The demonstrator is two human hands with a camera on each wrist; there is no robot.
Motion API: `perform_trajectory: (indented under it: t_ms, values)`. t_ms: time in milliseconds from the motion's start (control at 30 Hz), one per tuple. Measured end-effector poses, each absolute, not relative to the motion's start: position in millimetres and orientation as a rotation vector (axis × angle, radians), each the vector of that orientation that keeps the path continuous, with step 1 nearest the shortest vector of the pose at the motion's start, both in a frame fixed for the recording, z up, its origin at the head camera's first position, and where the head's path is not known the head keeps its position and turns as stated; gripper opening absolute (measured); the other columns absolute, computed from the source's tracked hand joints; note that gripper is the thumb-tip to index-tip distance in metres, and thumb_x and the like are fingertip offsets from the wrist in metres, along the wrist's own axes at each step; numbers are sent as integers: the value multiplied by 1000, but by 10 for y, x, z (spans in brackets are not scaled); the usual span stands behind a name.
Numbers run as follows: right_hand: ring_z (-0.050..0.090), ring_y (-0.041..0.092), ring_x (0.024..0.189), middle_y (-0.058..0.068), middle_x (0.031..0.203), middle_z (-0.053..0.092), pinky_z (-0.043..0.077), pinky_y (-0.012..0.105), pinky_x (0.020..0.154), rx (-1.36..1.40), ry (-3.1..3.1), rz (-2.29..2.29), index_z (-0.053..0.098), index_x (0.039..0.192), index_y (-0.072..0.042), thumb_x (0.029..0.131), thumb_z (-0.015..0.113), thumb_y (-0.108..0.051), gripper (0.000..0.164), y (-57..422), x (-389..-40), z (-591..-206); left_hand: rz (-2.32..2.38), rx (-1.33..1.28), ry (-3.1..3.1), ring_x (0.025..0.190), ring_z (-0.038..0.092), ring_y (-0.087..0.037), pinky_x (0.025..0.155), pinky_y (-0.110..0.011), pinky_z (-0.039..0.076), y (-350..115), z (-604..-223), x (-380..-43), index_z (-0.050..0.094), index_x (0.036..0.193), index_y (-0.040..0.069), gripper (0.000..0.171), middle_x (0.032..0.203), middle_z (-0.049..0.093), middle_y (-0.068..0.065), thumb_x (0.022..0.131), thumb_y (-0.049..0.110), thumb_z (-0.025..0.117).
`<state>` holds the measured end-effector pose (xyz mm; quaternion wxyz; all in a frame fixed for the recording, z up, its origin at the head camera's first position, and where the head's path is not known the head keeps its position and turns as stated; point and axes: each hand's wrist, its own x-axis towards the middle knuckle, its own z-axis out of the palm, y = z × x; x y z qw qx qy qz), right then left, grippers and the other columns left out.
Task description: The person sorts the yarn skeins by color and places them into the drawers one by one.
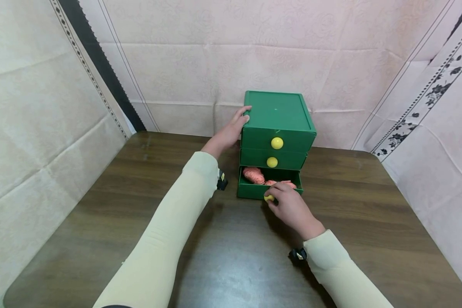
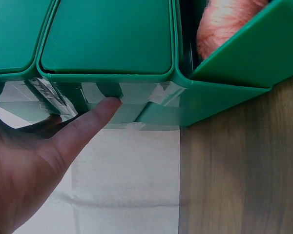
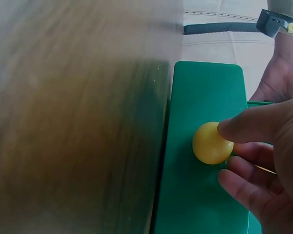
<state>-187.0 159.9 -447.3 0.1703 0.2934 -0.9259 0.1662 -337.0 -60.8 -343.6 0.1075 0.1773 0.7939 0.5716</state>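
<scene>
A green three-drawer cabinet stands at the back of the table, its bottom drawer pulled out. Pink yarn in skeins lies inside that drawer, and part of it shows in the left wrist view. My left hand rests against the cabinet's left side, with the thumb straight along the clear-taped wall. With thumb and fingers my right hand pinches the bottom drawer's round yellow knob.
Two more yellow knobs mark the closed upper drawers, the top knob and the middle knob. The brown wooden table reaches back to a pale cloth wall, with further cloth on both sides.
</scene>
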Motion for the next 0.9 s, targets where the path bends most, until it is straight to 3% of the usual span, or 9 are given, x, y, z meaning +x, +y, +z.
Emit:
perform_trajectory:
  t_ms: [233, 533, 767, 900]
  values:
    - [62, 19, 90, 5, 96, 66, 55, 36, 83, 830, -2630, 478, 73, 93, -7, 79, 78, -7, 14, 1593, -1889, -4471, 1670, 537, 2339, 149, 14, -28, 113, -57, 25, -609, -3394, -3344, 15, 148, 50, 47, 163, 4, 7, 103, 51, 26]
    - [64, 20, 92, 6, 97, 67, 55, 38, 85, 828, -2624, 457, 74, 91, -5, 80, 77, -7, 12, 1572, -1935, -4454, 1681, 530, 2325, 148, 16, -29, 111, -58, 27, -610, -3415, -3364, 15, 148, 52, 46, 163, 3, 8, 103, 53, 25]
    - [64, 22, 95, 6, 98, 68, 54, 38, 85, 820, -2632, 461, 73, 92, -5, 81, 75, -6, 11, 1564, -2005, -4465, 1646, 535, 2319, 149, 12, -29, 114, -56, 23, -616, -3230, -3193, 11, 154, 37, 50, 164, 2, 2, 106, 41, 24]
    - [65, 22, 96, 7, 98, 69, 54, 38, 85, 815, -2622, 463, 73, 91, -5, 82, 75, -5, 10, 1562, -2043, -4466, 1639, 529, 2309, 149, 13, -30, 112, -58, 27, -619, -3174, -3129, 10, 155, 35, 51, 164, 1, 0, 106, 38, 23]
